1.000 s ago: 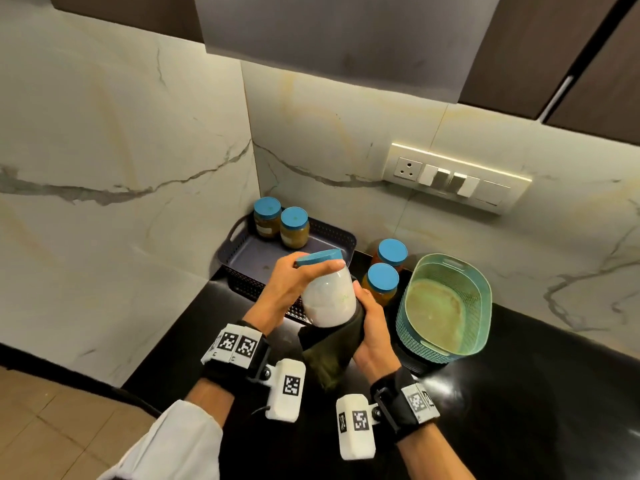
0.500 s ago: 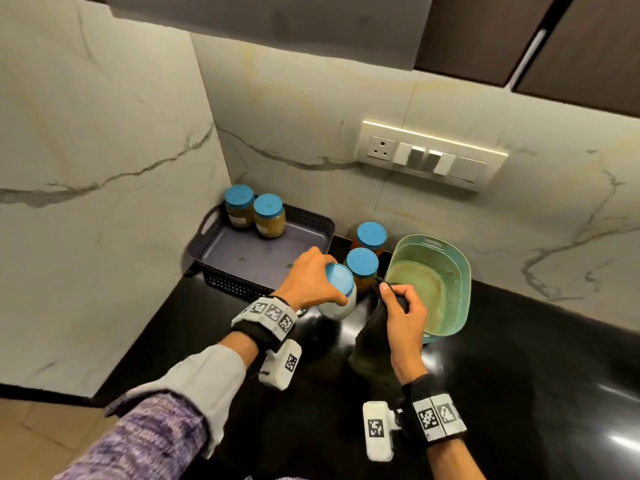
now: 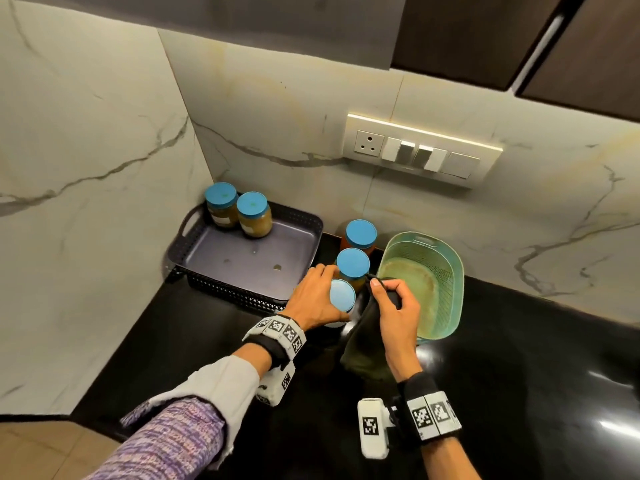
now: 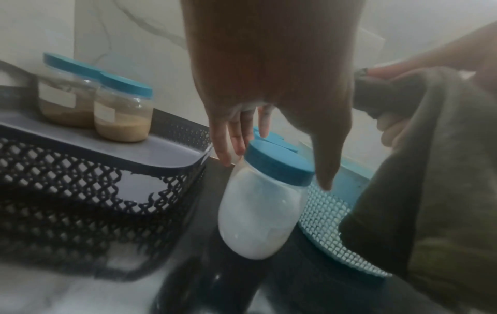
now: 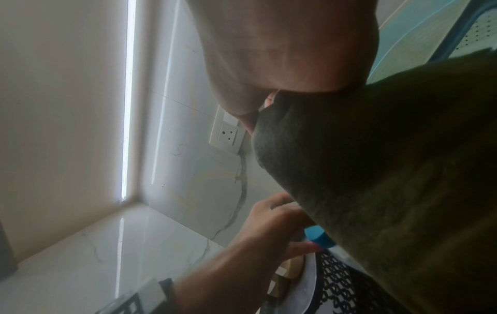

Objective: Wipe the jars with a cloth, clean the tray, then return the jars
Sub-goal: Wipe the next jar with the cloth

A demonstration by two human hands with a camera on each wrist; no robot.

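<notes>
While two jars [image 3: 238, 213] stand in the tray [image 3: 242, 258], three stand outside; left hand [image 3: 317, 299] grips one, right hand [image 3: 394, 315] pinches the cloth [image 3: 363, 344].

The right hand [image 5: 282, 53] fills the top of the right wrist view, its fingers closed round a dark olive cloth [image 5: 390, 180] that hangs down the right side. Lower down, the left hand [image 5: 271, 229] grips a jar by its blue lid [image 5: 320, 235]. Below that lie the pale rim and black mesh wall of a tray [image 5: 338, 282]. A white wall socket [image 5: 226, 133] sits on the marble wall [image 5: 188, 106], and the edge of a green basket [image 5: 419, 38] shows at the upper right.
</notes>
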